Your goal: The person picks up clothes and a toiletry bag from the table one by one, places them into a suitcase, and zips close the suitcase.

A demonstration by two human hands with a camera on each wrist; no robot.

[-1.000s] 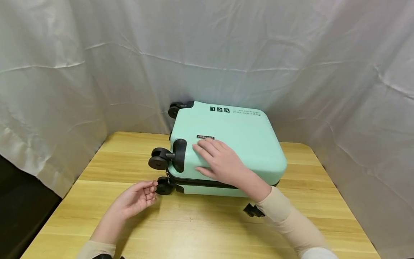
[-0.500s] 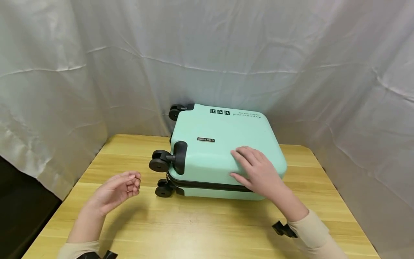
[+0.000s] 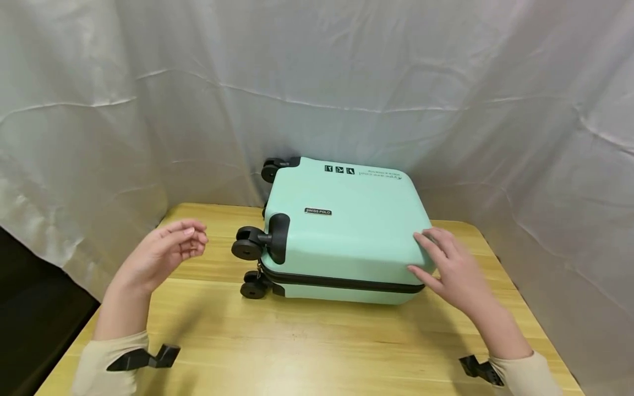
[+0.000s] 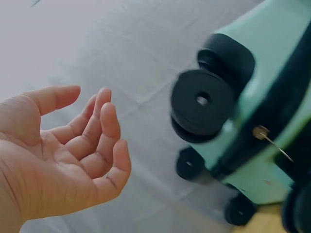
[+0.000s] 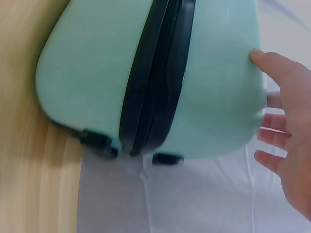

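Note:
A mint-green suitcase [image 3: 356, 220] lies flat on the wooden table, its black wheels [image 3: 247, 243] pointing left. Along its near side runs a black zipper band [image 3: 342, 282]. My left hand [image 3: 160, 253] hovers left of the wheels, apart from them, palm up with loosely bent fingers and nothing in it; the left wrist view shows the hand [image 4: 73, 150] the same way. At the suitcase's near right corner is my right hand [image 3: 455, 269], its thumb and fingertips at the shell. In the right wrist view the thumb of that hand [image 5: 291, 131] meets the green shell [image 5: 218, 87].
The wooden table [image 3: 297, 346] extends in front of the suitcase and to both sides. A grey-white curtain [image 3: 346, 82] hangs close behind the suitcase and along both sides. Each sleeve carries a black wrist mount [image 3: 148, 358]. Something dark [image 3: 39, 319] lies at the lower left.
My right hand has slid rightward along the suitcase from near the wheels to its right corner. My left hand has left the lower wheel and moved left and up. The suitcase stays put.

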